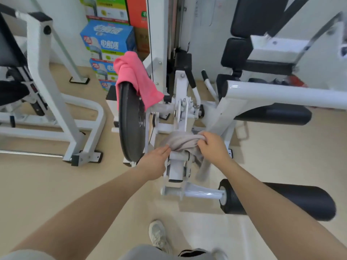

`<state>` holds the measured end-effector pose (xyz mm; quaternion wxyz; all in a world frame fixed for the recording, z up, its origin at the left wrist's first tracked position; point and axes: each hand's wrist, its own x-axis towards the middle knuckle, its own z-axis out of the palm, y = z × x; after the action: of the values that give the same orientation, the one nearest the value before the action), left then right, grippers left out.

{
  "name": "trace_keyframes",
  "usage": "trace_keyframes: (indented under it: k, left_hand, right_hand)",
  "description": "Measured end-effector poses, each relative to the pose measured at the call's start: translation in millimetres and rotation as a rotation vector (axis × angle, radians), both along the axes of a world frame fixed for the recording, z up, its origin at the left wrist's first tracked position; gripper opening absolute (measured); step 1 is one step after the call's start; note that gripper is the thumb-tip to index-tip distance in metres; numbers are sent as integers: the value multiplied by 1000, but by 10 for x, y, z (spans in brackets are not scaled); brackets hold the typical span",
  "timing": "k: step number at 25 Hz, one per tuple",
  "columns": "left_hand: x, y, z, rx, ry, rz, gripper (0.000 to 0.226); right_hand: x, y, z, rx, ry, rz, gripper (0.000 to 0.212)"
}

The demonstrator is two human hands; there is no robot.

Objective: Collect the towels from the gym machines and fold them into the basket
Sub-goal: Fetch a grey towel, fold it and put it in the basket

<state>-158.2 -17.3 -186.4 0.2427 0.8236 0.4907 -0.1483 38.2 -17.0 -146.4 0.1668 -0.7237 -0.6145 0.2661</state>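
A beige towel [183, 142] lies bunched over a white bar of the leg machine [180, 113] at the centre. My right hand [214, 145] grips the towel's right end, fingers curled into the cloth. My left hand [155, 162] pinches its lower left edge. Part of the towel hangs down behind the bar on the right. A pink towel [135, 77] is draped over the top of the black weight plate [131, 124] to the upper left, apart from both hands. No basket is in view.
White machine frames stand at the left [43, 76] and right [281, 92]. Black roller pads [277, 199] jut out at the lower right. Stacked cartons [109, 40] sit against the back wall. My shoe [157, 235] is on the beige floor below.
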Motion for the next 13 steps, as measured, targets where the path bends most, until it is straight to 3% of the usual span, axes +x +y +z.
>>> trace_keyframes:
  k: [1, 3, 4, 6, 8, 10, 13]
  left_hand:
    - [29, -17, 50, -23, 2, 5, 59]
    - [122, -70, 263, -47, -66, -6, 51]
    - [211, -121, 433, 0, -130, -30, 45]
    - [477, -288, 791, 233, -382, -34, 34]
    - [827, -535, 1115, 434, -734, 17, 32]
    - [1205, -810, 1318, 455, -927, -4, 30]
    - [1882, -1307, 1422, 206, -816, -163, 55]
  right_hand:
    - [83, -71, 117, 8, 204, -130, 25]
    - [215, -244, 362, -28, 795, -390, 34]
    - [307, -356, 474, -52, 1095, -468, 35]
    - [548, -653, 658, -57, 1463, -518, 38]
    - [836, -982, 790, -26, 1593, -533, 35]
    - [1154, -1350, 906, 49, 1657, -565, 33]
    - [1737, -2006, 987, 184, 1653, -603, 20]
